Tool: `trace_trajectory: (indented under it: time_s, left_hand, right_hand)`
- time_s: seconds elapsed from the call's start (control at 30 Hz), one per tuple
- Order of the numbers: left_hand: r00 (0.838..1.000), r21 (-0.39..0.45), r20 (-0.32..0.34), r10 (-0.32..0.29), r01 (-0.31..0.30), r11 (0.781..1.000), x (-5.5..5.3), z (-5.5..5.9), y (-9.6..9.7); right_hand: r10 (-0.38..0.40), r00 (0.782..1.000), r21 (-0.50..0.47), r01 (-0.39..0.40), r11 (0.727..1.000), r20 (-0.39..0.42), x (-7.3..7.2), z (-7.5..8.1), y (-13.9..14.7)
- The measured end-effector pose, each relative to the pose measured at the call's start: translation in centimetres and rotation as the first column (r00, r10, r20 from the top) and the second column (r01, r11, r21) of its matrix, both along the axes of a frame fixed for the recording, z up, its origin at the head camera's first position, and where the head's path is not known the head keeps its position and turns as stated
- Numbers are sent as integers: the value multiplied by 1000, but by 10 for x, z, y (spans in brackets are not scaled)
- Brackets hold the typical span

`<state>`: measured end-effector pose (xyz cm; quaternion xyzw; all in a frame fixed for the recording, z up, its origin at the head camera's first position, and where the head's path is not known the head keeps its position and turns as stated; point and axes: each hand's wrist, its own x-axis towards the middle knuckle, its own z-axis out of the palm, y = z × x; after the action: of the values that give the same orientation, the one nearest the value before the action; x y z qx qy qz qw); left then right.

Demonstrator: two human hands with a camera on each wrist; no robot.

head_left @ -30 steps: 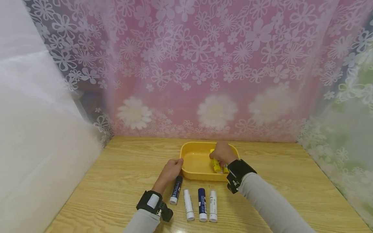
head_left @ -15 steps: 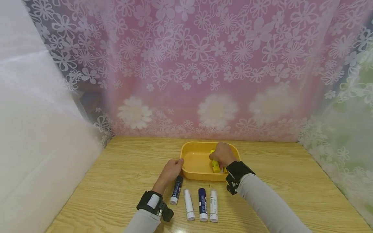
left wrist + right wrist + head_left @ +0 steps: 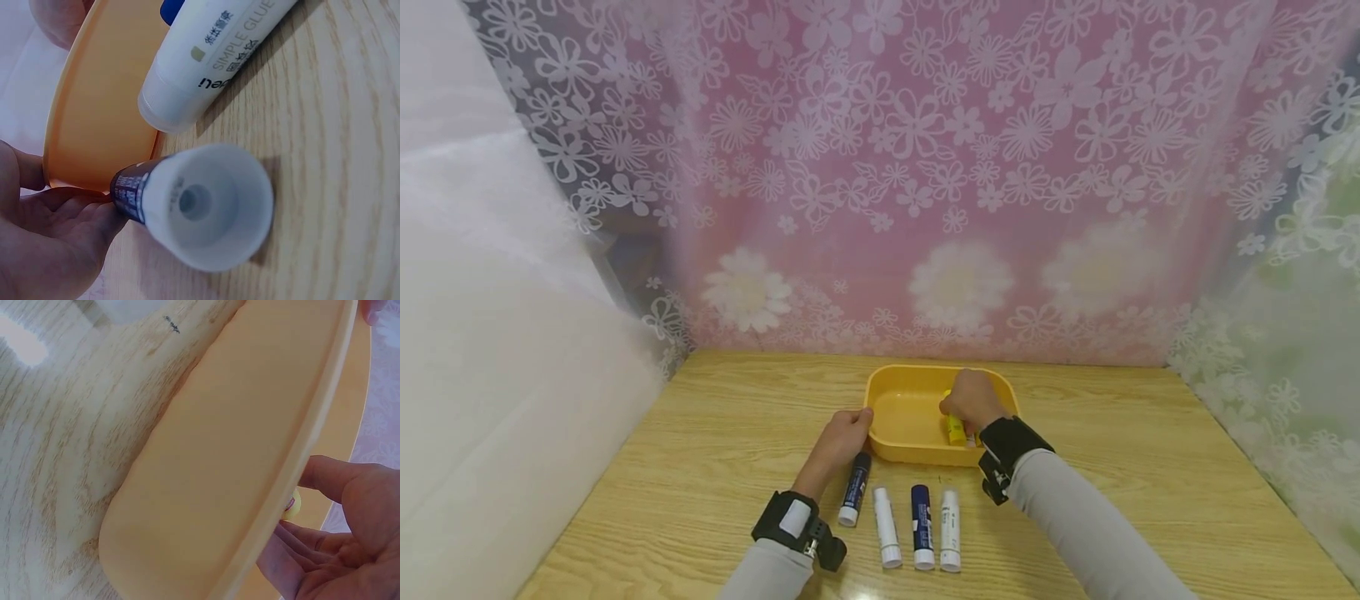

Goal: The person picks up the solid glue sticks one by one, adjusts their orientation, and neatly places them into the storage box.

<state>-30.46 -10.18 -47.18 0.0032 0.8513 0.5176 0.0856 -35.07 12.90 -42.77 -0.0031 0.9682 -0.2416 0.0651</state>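
My left hand (image 3: pixel 846 437) grips the left wall of a yellow plastic tray (image 3: pixel 917 454), thumb at the rim and fingers against the outside. Inside the tray's right part, my right hand (image 3: pixel 976 400) pinches a yellow glue stick (image 3: pixel 956 429). Another yellow end shows beside it, mostly covered by the hand. In the right wrist view, the tray's front wall hides most of what lies between thumb and fingers. A dark blue glue stick (image 3: pixel 854 490) with a white end lies just below my left hand, its dark end close to the left fingers in the left wrist view.
In front of the tray, a white glue stick (image 3: pixel 886 527), a blue glue stick (image 3: pixel 922 527) and another white glue stick (image 3: pixel 949 530) lie in a row on the wooden table (image 3: pixel 715 467). A pink flowered curtain (image 3: pixel 850 208) hangs behind the table.
My right hand has shifted very slightly, and the yellow glue stick's upper end sits a little lower in the tray. The left hand and the row of glue sticks have stayed put.
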Motion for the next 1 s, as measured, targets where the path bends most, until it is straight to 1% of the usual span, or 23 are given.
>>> trace_trajectory:
  time_s: [0.17, 0.23, 0.37, 0.53, 0.63, 0.77, 1.0]
  left_hand:
    - [1000, 2, 3, 5, -5, 1000, 0, -1, -1]
    - [1000, -1, 5, 12, -12, 1000, 1, -1, -1]
    - [1000, -6, 11, 14, -14, 1000, 4, -1, -3]
    - [1000, 6, -15, -6, 6, 1000, 3, -2, -2]
    - [1000, 20, -23, -13, 13, 1000, 1, -1, -1]
    - [1000, 22, -21, -14, 15, 1000, 1, 0, 0]
    - [1000, 4, -19, -13, 13, 1000, 0, -2, -1]
  right_hand:
    - [28, 999, 2, -28, 1000, -36, 3, 0, -1]
    - [51, 997, 15, -50, 999, -66, 4, -1, -2]
    - [81, 993, 45, -77, 996, -92, 4, -3, -5]
    - [62, 996, 52, -59, 997, -61, 2, -3, -6]
    - [44, 998, 30, -43, 999, -41, 3, -1, -5]
    - [38, 998, 23, -37, 999, -44, 4, 1, -4]
    - [48, 997, 47, -45, 998, -56, 3, -2, -3]
